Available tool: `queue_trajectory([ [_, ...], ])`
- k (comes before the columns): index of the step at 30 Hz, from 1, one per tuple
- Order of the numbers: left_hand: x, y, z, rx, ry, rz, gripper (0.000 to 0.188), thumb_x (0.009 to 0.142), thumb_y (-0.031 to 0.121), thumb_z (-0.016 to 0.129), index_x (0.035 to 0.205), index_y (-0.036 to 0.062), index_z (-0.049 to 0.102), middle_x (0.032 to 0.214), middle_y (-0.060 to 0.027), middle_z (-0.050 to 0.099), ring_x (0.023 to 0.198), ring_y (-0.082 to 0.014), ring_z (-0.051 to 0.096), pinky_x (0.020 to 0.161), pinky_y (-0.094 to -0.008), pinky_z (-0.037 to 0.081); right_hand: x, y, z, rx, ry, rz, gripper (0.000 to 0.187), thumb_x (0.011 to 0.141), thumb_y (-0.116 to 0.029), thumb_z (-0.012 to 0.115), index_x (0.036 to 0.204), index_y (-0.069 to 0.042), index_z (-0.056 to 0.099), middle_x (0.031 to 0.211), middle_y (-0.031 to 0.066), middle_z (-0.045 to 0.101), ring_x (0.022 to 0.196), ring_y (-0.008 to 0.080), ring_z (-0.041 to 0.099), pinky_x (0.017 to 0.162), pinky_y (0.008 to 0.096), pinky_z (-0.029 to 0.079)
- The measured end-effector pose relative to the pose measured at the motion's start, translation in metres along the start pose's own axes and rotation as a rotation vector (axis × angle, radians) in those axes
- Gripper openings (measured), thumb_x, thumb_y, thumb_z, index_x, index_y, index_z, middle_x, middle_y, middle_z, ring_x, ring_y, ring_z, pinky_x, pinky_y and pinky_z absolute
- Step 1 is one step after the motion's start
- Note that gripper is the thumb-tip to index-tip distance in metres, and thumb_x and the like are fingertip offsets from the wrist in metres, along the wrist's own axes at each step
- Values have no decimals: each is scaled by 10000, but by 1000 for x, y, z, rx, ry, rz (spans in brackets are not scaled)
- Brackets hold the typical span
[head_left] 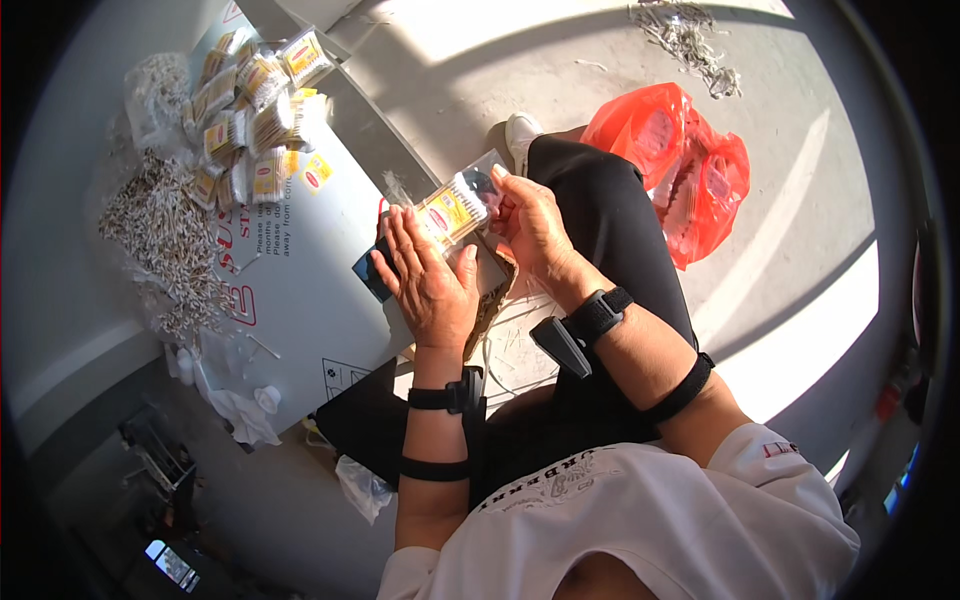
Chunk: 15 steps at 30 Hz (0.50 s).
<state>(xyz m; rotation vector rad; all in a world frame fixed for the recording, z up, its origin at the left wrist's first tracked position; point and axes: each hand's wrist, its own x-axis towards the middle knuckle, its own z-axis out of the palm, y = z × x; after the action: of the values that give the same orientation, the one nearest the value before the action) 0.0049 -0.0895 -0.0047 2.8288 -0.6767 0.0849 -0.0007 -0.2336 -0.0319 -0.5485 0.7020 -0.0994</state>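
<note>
A clear packet of cotton swabs [453, 212] with a yellow label lies slantwise between my hands, at the right edge of the printed white board. My left hand [428, 285] lies with its fingers stretched out against the packet's left end, thumb apart. At the other end, my right hand [537, 225] pinches the clear plastic between thumb and fingers. Under my left hand, a dark flat piece with a blue corner [371, 277] pokes out, mostly covered. A torn cardboard edge [492, 305] shows below the packet.
Left on the white board [310, 260] are a heap of loose cotton swabs [170, 240] and a pile of filled packets [262, 115]. A red plastic bag [665, 150] stands on the floor beyond my right knee. Whitish scraps [690, 40] lie farther off.
</note>
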Motion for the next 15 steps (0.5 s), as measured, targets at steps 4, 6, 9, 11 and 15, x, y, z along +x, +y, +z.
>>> queue_trajectory([
  [4, 1, 1, 0, 10, -6, -1, 846, 853, 357, 627, 1469, -17, 182, 1522, -201, 243, 1428, -323, 216, 1139, -530, 112, -11, -3, 2, -177, 31, -66, 235, 838, -264, 703, 772, -47, 642, 628, -36, 520, 567, 62, 435, 526, 234, 334],
  [6, 1, 3, 1, 17, -19, 0, 847, 852, 350, 630, 1470, -16, 180, 1522, -201, 244, 1429, -322, 214, 1140, -528, 111, -10, 0, 0, -252, 31, -128, 184, 837, -169, 690, 737, -25, 636, 616, -18, 541, 554, 68, 450, 520, 233, 353],
  [9, 2, 2, 1, -1, 8, 6, 848, 850, 336, 634, 1472, -16, 176, 1521, -199, 248, 1430, -322, 212, 1140, -529, 107, -9, -1, -1, -236, 2, -127, 165, 835, -106, 679, 708, -12, 630, 604, -2, 552, 555, 71, 463, 521, 223, 368],
  [11, 2, 1, 1, -4, -1, -6, 847, 855, 347, 626, 1473, -16, 175, 1521, -199, 250, 1430, -325, 211, 1140, -529, 105, -11, -4, 1, -257, 1, -104, 160, 835, -96, 675, 706, -13, 629, 602, 1, 551, 552, 73, 465, 519, 222, 368],
  [15, 1, 1, 1, 3, 13, 3, 807, 889, 374, 581, 1476, -5, 177, 1525, -176, 252, 1428, -312, 221, 1133, -526, 135, -10, -7, -2, -189, 31, 63, 168, 855, -82, 653, 699, -37, 609, 615, 0, 547, 541, 82, 459, 525, 222, 378],
])
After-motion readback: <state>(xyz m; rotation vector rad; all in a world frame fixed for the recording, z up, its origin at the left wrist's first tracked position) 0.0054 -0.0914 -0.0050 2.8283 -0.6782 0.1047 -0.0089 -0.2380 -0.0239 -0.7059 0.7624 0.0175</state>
